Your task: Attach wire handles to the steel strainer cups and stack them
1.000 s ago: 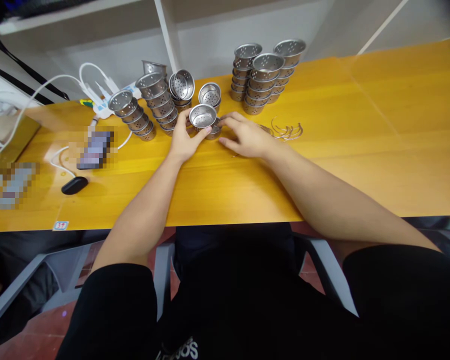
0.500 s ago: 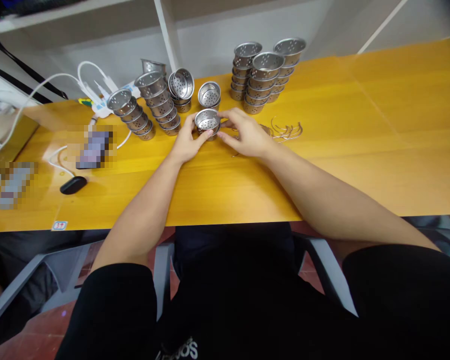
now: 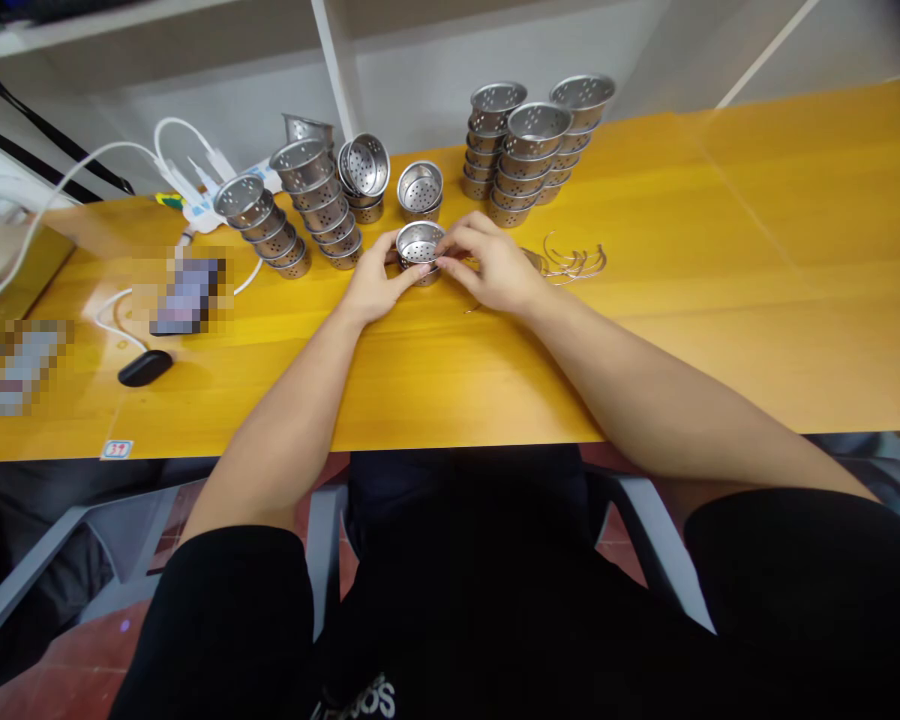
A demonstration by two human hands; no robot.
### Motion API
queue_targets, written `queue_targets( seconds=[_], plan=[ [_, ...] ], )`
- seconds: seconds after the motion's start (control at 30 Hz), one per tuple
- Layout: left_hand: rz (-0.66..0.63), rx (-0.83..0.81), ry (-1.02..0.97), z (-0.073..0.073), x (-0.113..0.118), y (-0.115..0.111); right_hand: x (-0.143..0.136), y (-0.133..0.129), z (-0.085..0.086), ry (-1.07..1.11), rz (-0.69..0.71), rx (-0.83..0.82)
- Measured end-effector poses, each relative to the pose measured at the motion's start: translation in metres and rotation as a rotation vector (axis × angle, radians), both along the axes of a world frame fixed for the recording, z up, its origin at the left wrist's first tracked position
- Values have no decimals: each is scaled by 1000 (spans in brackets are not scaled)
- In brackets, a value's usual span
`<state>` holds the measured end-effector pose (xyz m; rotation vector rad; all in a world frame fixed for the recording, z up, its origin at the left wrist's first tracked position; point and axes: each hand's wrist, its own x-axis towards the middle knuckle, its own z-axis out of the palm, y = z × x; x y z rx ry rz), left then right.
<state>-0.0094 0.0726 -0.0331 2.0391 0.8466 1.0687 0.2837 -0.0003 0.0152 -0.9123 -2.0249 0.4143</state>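
Note:
A perforated metal cup [image 3: 420, 243] stands upright on the yellow table in front of me. My left hand [image 3: 377, 280] grips its left side, thumb at the near rim and fingers behind. At the cup's right rim, my right hand [image 3: 491, 262] has its thumb and fingertips drawn together in a pinch; whether something small is between them I cannot make out. Just beyond stands another perforated cup [image 3: 420, 190]. Several thin curved wires [image 3: 576, 262] lie to the right of my right hand, partly hidden by it.
Leaning stacks of perforated cups [image 3: 322, 200] stand at the back left, and more stacks [image 3: 536, 150] at the back right. On the left lie a blurred phone [image 3: 189, 297], a black oval object [image 3: 145, 368], white cables and a power strip [image 3: 202, 212].
The cup has shifted slightly right and toward me. My right fingertips have closed into a pinch at its rim; my left hand keeps its hold.

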Motion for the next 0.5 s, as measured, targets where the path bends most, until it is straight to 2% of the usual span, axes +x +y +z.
queue_targets(
  seconds=[0.3,0.4,0.5],
  plan=[
    [38,6,50,0,6,-7,-3,-3,5,-63,-31,-6],
    [51,-3,47,-10,4,0,-5,-5,7,-64,-76,-19],
    [80,-30,33,-24,-1,12,-2,6,5,-46,-155,-6]
  ],
)
